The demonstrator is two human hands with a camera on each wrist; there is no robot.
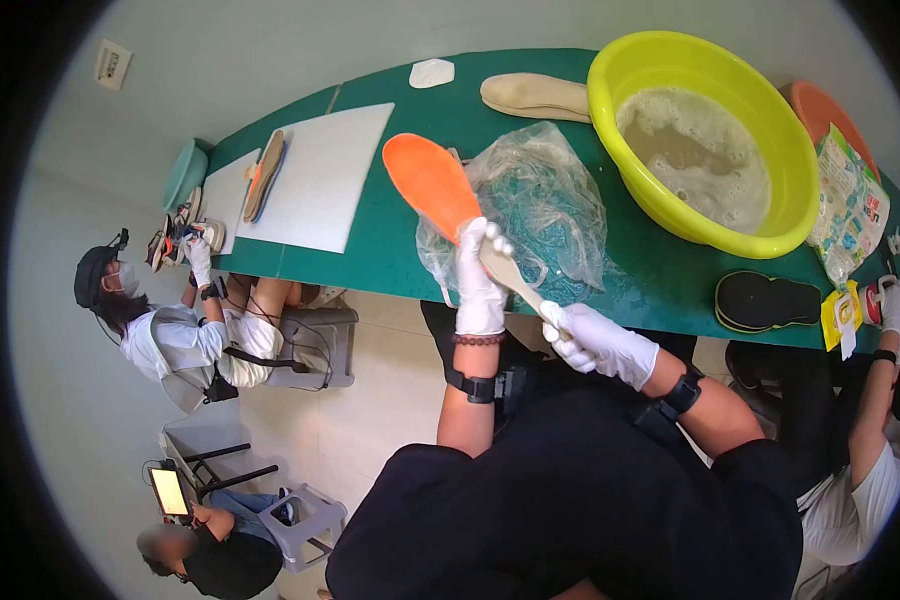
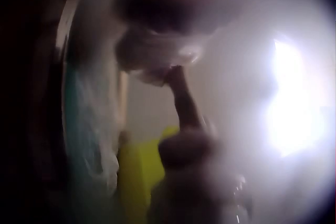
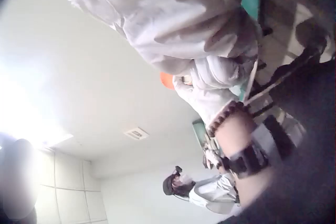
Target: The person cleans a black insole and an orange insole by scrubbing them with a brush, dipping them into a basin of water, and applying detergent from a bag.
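Observation:
In the head view my white-gloved left hand [image 1: 480, 285] grips the near end of an orange insole [image 1: 430, 180], which points up and to the left above the table. My right hand [image 1: 600, 345], also gloved, holds the lower end of a pale, tapering handle [image 1: 512, 275], like a brush's. The handle's upper end meets the left hand's fingers, which hide its head. Between the hands, the handle [image 2: 185, 100] shows dark in the left wrist view. A crumpled clear plastic bag [image 1: 545, 190] lies on the table just behind the insole.
A yellow-green basin [image 1: 705, 245] of soapy water stands at right on the green table [image 1: 650, 290]. Around it are a beige insole [image 1: 535, 97], a black insole [image 1: 765, 302] and a detergent bag [image 1: 850, 205]. White boards [image 1: 330, 180] lie left. People sit on both sides.

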